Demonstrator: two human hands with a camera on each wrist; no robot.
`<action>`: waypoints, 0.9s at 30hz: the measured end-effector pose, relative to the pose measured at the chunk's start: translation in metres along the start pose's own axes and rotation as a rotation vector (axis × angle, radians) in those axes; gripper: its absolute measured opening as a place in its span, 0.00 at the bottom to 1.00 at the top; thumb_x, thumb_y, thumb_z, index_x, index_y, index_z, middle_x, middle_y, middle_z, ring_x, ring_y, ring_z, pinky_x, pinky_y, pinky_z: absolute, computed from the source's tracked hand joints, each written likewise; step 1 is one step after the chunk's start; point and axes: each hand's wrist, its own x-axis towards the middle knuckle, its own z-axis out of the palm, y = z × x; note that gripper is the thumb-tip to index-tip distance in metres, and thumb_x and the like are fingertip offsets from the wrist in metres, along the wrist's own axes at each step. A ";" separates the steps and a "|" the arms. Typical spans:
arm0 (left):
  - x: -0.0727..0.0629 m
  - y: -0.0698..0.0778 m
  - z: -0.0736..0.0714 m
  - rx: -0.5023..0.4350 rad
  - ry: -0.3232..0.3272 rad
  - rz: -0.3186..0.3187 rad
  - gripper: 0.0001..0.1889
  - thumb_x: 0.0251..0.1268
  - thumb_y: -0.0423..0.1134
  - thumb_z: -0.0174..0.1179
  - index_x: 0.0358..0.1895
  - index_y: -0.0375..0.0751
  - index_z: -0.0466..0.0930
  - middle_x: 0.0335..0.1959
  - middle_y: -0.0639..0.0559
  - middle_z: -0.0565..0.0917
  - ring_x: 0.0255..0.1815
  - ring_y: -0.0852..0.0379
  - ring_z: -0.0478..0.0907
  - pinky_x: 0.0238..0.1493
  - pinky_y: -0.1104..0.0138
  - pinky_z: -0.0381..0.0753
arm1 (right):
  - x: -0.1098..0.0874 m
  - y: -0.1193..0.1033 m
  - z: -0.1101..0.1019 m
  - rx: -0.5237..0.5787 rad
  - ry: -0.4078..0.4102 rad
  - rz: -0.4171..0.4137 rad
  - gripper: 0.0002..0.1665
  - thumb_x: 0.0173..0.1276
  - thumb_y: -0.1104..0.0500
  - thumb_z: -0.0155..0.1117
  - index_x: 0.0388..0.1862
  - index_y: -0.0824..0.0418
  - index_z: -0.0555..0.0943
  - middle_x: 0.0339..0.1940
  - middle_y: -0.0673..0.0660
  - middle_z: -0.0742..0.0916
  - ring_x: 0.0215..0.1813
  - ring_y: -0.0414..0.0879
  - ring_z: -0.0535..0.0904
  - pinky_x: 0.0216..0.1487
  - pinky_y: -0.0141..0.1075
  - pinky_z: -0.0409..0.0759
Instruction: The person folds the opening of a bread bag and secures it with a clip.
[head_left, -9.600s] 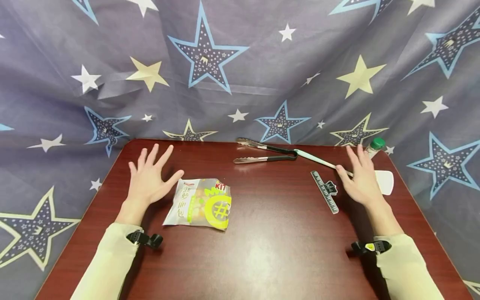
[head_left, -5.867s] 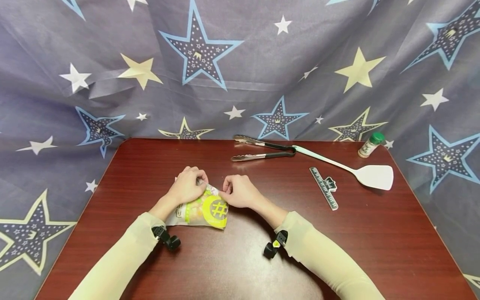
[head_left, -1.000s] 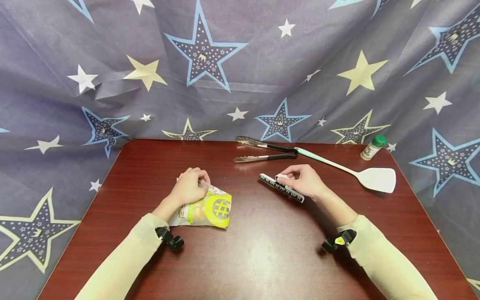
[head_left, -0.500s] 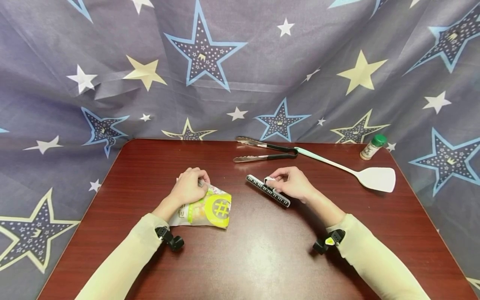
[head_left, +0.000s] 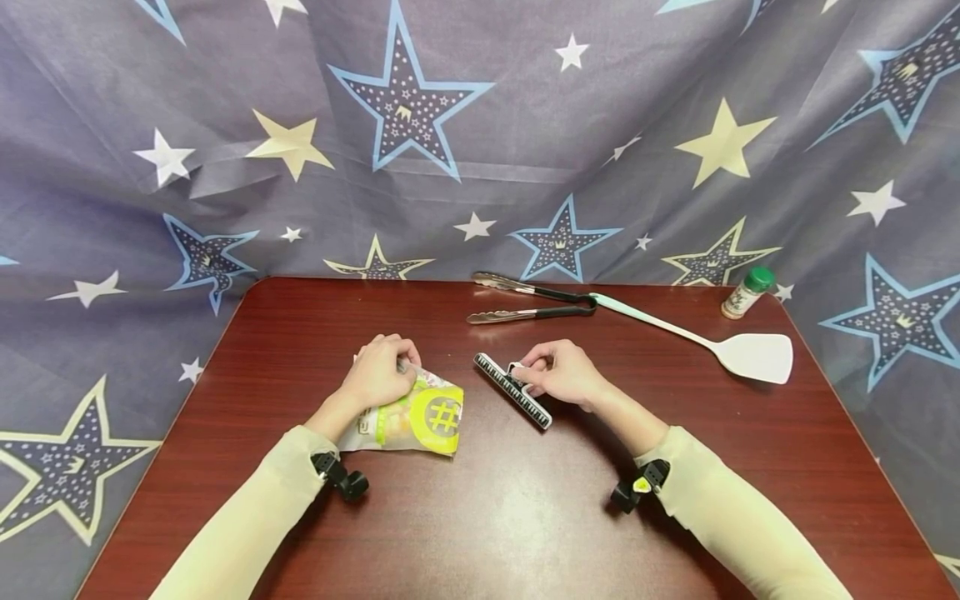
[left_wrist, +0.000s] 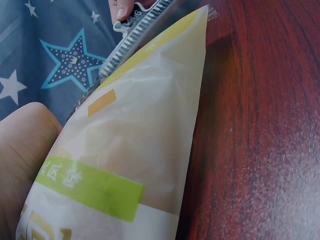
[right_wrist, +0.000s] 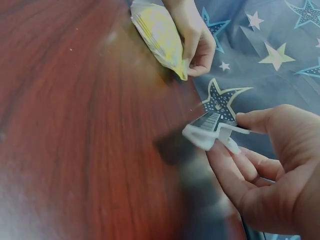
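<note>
My left hand (head_left: 378, 372) grips the upper edge of a yellow-green and clear bread bag (head_left: 420, 417) on the table's left half. In the left wrist view the bag (left_wrist: 145, 110) stands up from the table, its folded top partly hidden behind it. Right of the bag, my right hand (head_left: 566, 375) pinches the handles of a long bag clip (head_left: 517, 396) with a black-and-white piano-key pattern. The right wrist view has thumb and fingers on either side of the clip (right_wrist: 207, 131), above the tabletop, with a gap between it and the bag.
Metal tongs (head_left: 532, 315) with black handles lie at the back, touching the pale handle of a white spatula (head_left: 753, 357). A green-capped spice jar (head_left: 746, 293) stands at the back right. A star-patterned curtain (head_left: 300, 217) hangs behind the dark red table (head_left: 480, 533).
Over the last second my right hand has carried the clip leftward, closer to the bag, and turned it steeper. The left hand and bag have stayed put. Earlier, the clip lay on the table's right.
</note>
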 end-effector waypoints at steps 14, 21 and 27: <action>0.000 0.000 0.000 -0.001 -0.004 -0.003 0.05 0.54 0.35 0.62 0.28 0.52 0.83 0.31 0.53 0.81 0.42 0.48 0.77 0.49 0.48 0.74 | 0.002 0.002 0.015 0.044 -0.064 0.034 0.10 0.70 0.59 0.75 0.40 0.67 0.87 0.26 0.53 0.89 0.28 0.45 0.91 0.40 0.43 0.91; 0.000 0.000 0.000 -0.002 -0.004 -0.007 0.06 0.54 0.35 0.61 0.28 0.53 0.83 0.30 0.53 0.81 0.42 0.48 0.77 0.49 0.48 0.73 | 0.004 0.002 0.021 0.076 -0.077 0.076 0.12 0.70 0.60 0.75 0.42 0.70 0.88 0.28 0.55 0.91 0.29 0.46 0.91 0.41 0.44 0.91; 0.000 -0.002 0.001 0.000 -0.001 -0.008 0.06 0.55 0.35 0.61 0.28 0.53 0.83 0.30 0.53 0.81 0.42 0.48 0.77 0.49 0.48 0.73 | 0.004 0.001 0.023 0.059 -0.073 0.103 0.12 0.69 0.59 0.76 0.42 0.69 0.89 0.29 0.54 0.92 0.28 0.44 0.90 0.35 0.38 0.89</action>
